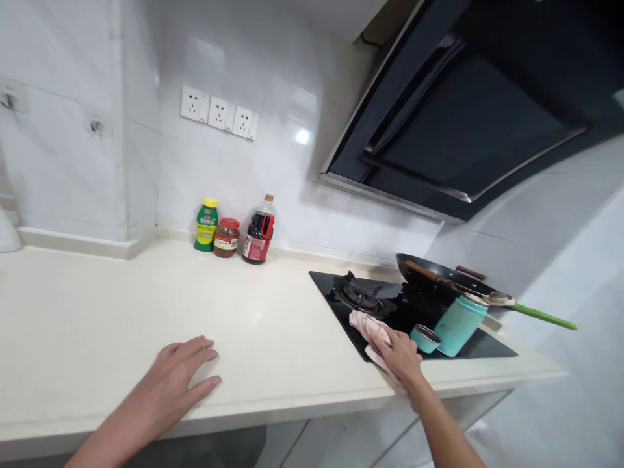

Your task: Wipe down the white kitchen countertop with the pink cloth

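Note:
My right hand (400,356) is closed on a pale pink cloth (368,325), pressed against the front left part of the black glass gas stove (341,304). Part of the cloth hangs over the stove's edge onto the counter. Just right of that hand are a small teal cup (425,339) and a teal flask (461,325), both on the stove. My left hand (178,377) is over the pale countertop (273,318) near its front edge, fingers apart and holding nothing. Behind the cloth is the left burner (359,296).
Against the wall stand a green bottle (206,227), a red-lidded jar (227,239) and a dark sauce bottle (259,234). A wok (429,268) and a green-handled utensil (543,315) occupy the stove's back right. The black range hood (468,110) overhangs the stove.

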### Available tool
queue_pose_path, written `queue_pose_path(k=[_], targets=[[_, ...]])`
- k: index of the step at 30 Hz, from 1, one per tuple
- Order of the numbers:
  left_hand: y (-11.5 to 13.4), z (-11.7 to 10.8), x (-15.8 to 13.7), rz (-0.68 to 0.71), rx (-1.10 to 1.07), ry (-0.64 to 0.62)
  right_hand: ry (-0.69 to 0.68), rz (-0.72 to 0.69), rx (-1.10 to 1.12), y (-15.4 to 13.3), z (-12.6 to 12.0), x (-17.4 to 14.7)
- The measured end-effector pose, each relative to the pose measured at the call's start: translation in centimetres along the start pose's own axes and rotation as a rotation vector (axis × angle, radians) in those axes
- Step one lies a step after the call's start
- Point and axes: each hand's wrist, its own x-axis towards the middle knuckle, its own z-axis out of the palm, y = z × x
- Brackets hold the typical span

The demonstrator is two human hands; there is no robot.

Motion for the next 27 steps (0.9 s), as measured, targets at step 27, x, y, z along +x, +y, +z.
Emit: queue_pose_path(k=[27], targets=[[-0.6,0.3,0.4,-0.003,-0.015,-0.016,-0.189,-0.297,0.333,0.0,-4.4,-9.2]])
